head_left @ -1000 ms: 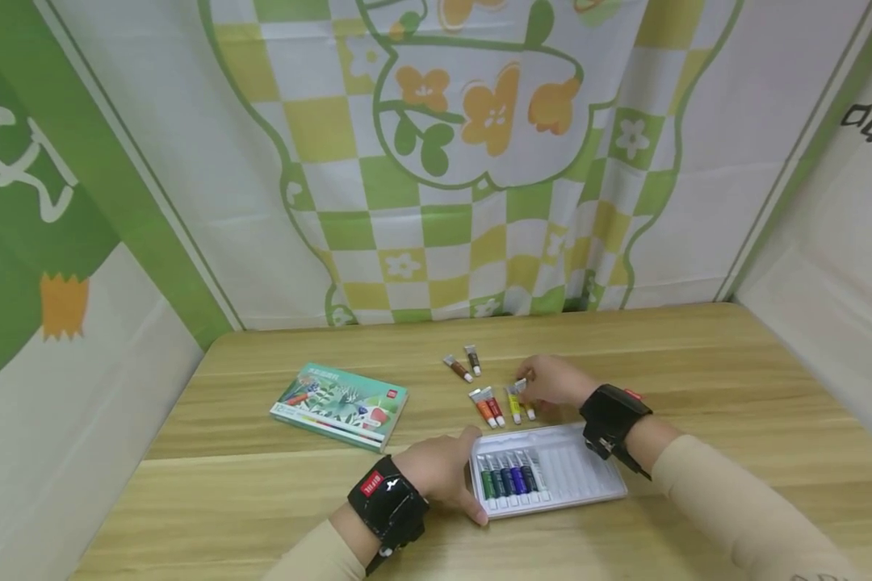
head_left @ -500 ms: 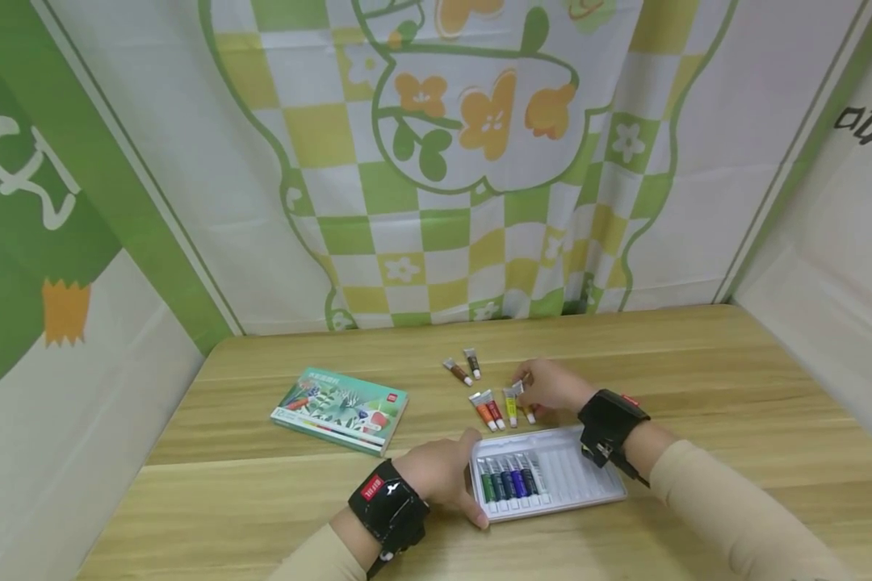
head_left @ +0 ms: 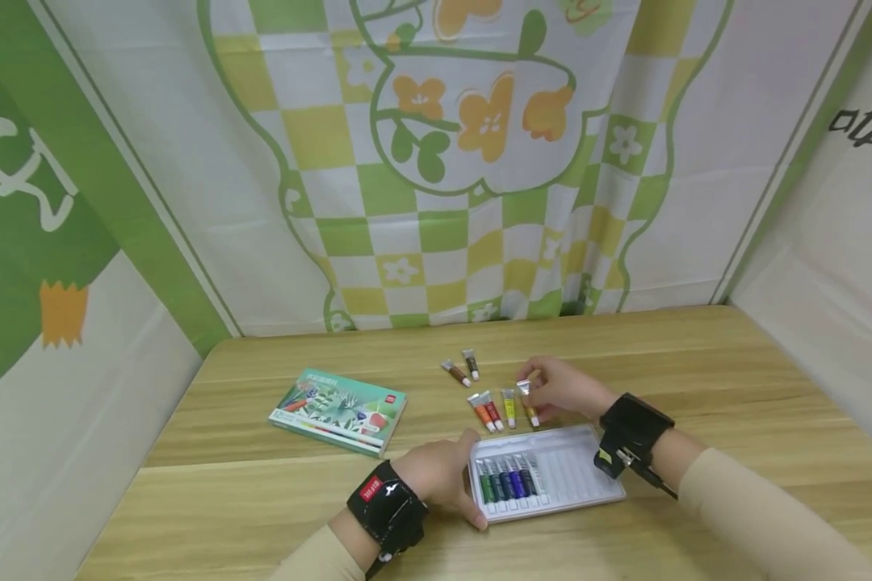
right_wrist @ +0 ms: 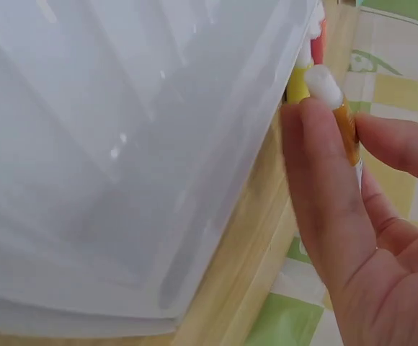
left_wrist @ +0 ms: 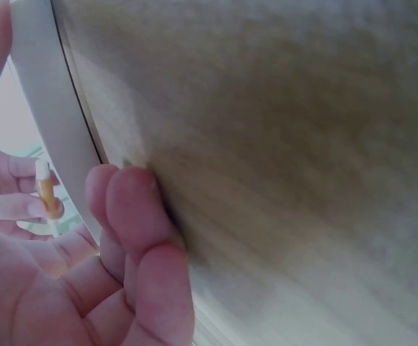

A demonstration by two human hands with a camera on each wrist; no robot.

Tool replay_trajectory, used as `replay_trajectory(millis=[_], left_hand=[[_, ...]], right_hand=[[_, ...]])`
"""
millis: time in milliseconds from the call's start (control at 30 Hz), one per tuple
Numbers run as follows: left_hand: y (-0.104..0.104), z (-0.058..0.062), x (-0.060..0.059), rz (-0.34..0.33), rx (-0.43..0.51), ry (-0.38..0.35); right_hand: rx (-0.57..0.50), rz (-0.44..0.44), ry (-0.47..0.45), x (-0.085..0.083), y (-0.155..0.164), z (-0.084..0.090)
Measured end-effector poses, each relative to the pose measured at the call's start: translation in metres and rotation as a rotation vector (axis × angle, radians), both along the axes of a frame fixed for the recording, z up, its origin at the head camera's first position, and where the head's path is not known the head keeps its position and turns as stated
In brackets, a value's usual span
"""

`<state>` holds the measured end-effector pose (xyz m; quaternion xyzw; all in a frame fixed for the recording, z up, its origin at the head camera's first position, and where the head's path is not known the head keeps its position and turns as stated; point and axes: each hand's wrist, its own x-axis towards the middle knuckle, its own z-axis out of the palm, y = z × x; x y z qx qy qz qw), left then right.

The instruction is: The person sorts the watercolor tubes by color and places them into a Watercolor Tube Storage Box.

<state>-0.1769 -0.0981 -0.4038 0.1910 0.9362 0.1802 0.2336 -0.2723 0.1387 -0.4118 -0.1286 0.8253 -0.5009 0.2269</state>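
Note:
My left hand (head_left: 439, 476) grips the left end of a white plastic paint tray (head_left: 581, 490); in the left wrist view its fingers curl by the tray's edge (left_wrist: 65, 108). Green, blue, purple and white paint tubes (head_left: 507, 478) lie side by side in the left slots, while the right slots are bare. Behind the tray, my right hand (head_left: 563, 386) pinches an ochre paint tube (head_left: 530, 411) between thumb and fingers. The right wrist view shows its white cap (right_wrist: 324, 86) pointing up past the fingertips. A yellow tube (head_left: 509, 407) lies just left of it.
An orange tube (head_left: 482, 413) and a red tube (head_left: 492, 411) lie together behind the tray. Farther back are a brown tube (head_left: 456, 373) and a darker one (head_left: 471, 365). A green illustrated paint box (head_left: 337, 410) sits at the left on the wooden table (head_left: 211, 500).
My right hand has drawn the ochre tube slightly away from the yellow one, and its wrist has shifted right. More of the tube shows now. The left hand stays at the tray.

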Motion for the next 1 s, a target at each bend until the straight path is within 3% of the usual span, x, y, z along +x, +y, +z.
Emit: replay_trajectory(millis=[267, 533, 1000], left_hand=[[-0.002, -0.001, -0.001, 0.010, 0.001, -0.010], [-0.001, -0.001, -0.002, -0.003, -0.005, 0.003], [0.000, 0.000, 0.001, -0.024, 0.000, 0.029]], right_hand=[[-0.076, 0.015, -0.068, 0.015, 0.010, 0.002], [-0.105, 0.021, -0.106, 0.042, 0.021, 0.006], [-0.133, 0.043, -0.163, 0.072, 0.023, -0.006]])
